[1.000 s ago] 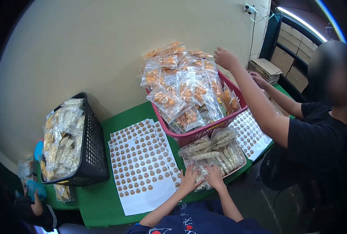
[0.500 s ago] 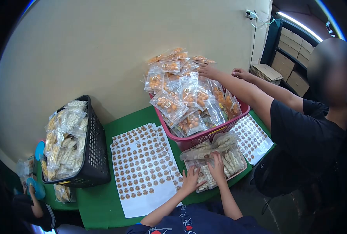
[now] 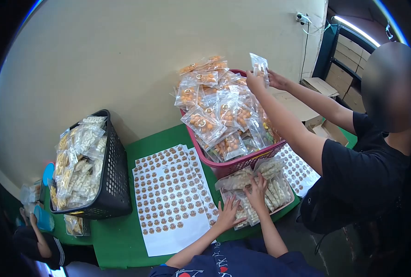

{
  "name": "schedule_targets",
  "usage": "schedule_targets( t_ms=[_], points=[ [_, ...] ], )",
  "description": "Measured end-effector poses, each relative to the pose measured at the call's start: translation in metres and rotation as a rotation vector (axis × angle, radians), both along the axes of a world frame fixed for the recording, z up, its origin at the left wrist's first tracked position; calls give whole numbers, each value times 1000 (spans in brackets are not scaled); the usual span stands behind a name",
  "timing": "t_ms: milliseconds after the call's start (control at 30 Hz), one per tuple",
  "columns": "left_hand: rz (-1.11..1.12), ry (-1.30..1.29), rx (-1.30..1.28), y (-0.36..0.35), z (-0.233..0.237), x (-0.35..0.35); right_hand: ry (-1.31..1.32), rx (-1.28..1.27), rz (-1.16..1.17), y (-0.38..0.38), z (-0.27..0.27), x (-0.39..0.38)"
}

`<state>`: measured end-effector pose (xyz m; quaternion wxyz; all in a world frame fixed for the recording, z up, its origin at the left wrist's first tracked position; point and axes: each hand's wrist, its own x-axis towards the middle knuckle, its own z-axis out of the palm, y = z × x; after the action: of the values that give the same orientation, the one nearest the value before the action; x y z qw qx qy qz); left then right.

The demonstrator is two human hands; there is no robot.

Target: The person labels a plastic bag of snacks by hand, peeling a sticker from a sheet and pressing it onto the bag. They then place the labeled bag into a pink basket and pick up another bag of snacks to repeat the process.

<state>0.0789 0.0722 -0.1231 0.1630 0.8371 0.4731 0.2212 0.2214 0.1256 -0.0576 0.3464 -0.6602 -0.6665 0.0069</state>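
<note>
In the head view, a shallow light-coloured basket (image 3: 290, 199) holds clear plastic bags of pale, finger-shaped snacks (image 3: 276, 193). My left hand (image 3: 228, 216) lies with spread fingers at the basket's left side, touching the lower bags. Farther in, my right hand (image 3: 257, 190) rests on the pile, its fingers stretched toward the upper bags; the undersides of the fingers are hidden. A bag (image 3: 237, 181) lies across the pile just beyond my hands. To the left, sheets of round brown labels (image 3: 173, 198) lie on the green table.
Behind the basket stands a pink crate (image 3: 233, 165) heaped with bags of orange balls. A black crate (image 3: 117, 171) of snack bags is at the left. At the right, a co-worker's hands (image 3: 260, 82) hold up a small bag. Another person's hands (image 3: 28, 218) show far left.
My right hand has moved slightly farther over the pile, and the upper bags have shifted. My left hand stays nearly in place. The co-worker has lifted a bag out of the pink crate.
</note>
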Motion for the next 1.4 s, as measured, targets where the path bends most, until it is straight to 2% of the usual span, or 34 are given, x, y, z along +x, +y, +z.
schedule_targets(
  t_ms=[167,233,333,467,700,800,900,1000,1233,1400],
  points=[
    [9,70,-30,1,-2,-1,175,95,63,22,-26,12],
    [5,61,-38,1,-5,-1,260,156,79,24,-18,5],
    [26,61,-28,0,-7,2,274,86,142,29,-15,-2],
    [21,73,-38,1,-5,2,285,128,207,30,-16,-18],
    [17,57,-31,0,-13,2,140,80,259,25,-26,-26],
    [9,81,-42,1,-12,1,0,-58,291,13,-16,-27],
    [-3,127,-88,1,-8,3,-15,-45,271,12,-26,-27],
    [12,114,-91,1,-3,4,47,47,123,11,-24,-29],
    [-4,123,-68,0,-7,4,33,-62,164,5,-9,-29],
    [2,102,57,1,-11,4,29,-86,158,-9,3,-29]
  ],
)
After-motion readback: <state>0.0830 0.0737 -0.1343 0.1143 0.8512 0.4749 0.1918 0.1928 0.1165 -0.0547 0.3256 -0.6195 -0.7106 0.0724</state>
